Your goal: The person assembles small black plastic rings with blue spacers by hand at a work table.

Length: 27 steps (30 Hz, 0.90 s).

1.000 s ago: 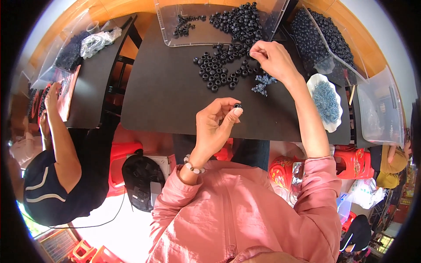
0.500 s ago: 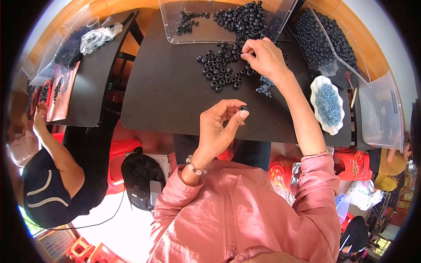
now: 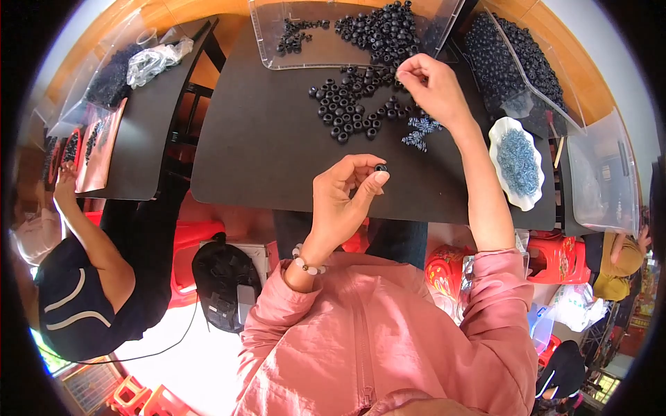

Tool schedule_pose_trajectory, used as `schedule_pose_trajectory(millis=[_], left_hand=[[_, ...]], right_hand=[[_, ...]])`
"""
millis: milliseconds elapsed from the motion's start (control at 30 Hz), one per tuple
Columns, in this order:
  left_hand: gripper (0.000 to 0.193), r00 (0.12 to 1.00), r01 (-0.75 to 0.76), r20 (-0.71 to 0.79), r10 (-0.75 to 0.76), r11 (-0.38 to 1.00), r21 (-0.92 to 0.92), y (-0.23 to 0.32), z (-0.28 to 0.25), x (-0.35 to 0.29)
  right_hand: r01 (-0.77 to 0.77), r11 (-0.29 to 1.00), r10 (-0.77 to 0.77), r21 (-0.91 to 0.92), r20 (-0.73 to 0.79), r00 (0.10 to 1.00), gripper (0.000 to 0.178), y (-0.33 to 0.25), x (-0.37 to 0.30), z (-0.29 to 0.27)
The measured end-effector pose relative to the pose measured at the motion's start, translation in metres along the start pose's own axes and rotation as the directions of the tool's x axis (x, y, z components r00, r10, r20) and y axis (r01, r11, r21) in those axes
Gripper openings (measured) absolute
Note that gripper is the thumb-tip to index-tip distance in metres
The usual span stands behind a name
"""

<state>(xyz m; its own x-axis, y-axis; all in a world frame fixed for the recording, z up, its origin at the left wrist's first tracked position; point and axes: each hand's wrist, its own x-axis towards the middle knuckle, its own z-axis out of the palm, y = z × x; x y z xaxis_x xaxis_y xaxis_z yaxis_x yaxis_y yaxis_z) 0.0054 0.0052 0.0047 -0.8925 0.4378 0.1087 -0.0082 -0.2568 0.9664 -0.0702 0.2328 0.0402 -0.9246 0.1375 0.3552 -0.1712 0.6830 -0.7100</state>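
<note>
Between thumb and forefinger, my left hand (image 3: 341, 194) pinches a round black bead (image 3: 380, 168) just above the near part of the table. My right hand (image 3: 437, 90) is farther off, its fingers drawn together at the right side of a pile of loose black beads (image 3: 350, 111). Whatever those fingertips hold, if anything, is too small and hidden to make out. Close below the right hand lies a small cluster of blue-grey tube-like pieces (image 3: 420, 132) on the dark table (image 3: 277, 152).
A clear plastic box (image 3: 270, 61) with more black beads stands at the far edge. To the right are a white scalloped dish (image 3: 533, 197) of blue-grey pieces and a large clear bin of black beads (image 3: 513, 69). Another person (image 3: 90, 277) sits at a table on the left.
My right hand has moved a little away from me and to the right over the bead pile. The left hand, still pinching its bead, has shifted very slightly left.
</note>
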Motion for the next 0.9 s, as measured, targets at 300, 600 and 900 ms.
schedule_pose_trajectory(millis=[300,600,900], left_hand=[[0.018,1.0,-0.01,0.014,0.01,1.0,-0.007,0.001,-0.001,0.0],[0.019,1.0,-0.017,0.02,0.017,1.0,-0.008,0.0,0.001,0.001],[0.018,1.0,-0.016,0.019,0.016,0.999,0.035,0.0,-0.001,0.0]], right_hand=[[-0.244,0.967,0.234,0.077,0.114,0.965,0.019,-0.016,-0.067,-0.028],[-0.291,0.877,0.267,0.383,0.114,0.957,0.018,-0.023,-0.1,-0.021],[-0.211,0.815,0.186,0.539,0.1,0.977,0.015,-0.033,-0.115,-0.017]])
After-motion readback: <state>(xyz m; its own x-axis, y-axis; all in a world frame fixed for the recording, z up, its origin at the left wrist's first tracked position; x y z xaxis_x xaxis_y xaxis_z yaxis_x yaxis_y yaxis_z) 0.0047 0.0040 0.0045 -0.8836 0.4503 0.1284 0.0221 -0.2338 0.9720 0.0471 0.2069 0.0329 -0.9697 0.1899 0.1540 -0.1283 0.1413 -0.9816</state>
